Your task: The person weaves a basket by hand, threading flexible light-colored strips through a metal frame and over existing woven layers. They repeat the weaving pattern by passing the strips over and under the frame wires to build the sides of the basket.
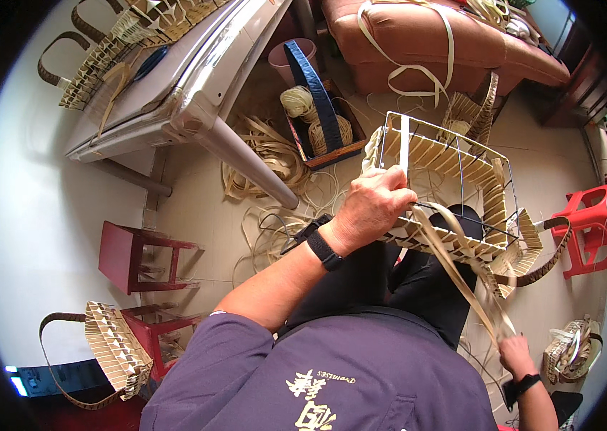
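A wire-framed basket (498,194), partly wrapped with beige woven strips, rests at my lap and tilts away from me. My left hand (375,205) is closed at its near left edge, pinching a strip against the frame; the fingertips are partly hidden. A white upright band (404,147) rises just beyond that hand. From there a long beige strip (454,276), doubled with other loose lengths, runs down to the lower right. Its far end sits in my right hand (515,355), which is closed and low beside my right leg. Part of the strip is smeared by motion.
Coils of beige strip (264,161) lie on the floor beside a dark basket (339,158) with a blue handle. A table (195,108) stands left, a brown sofa (397,54) ahead, a red stool (594,226) right. Finished-looking baskets (113,345) sit around.
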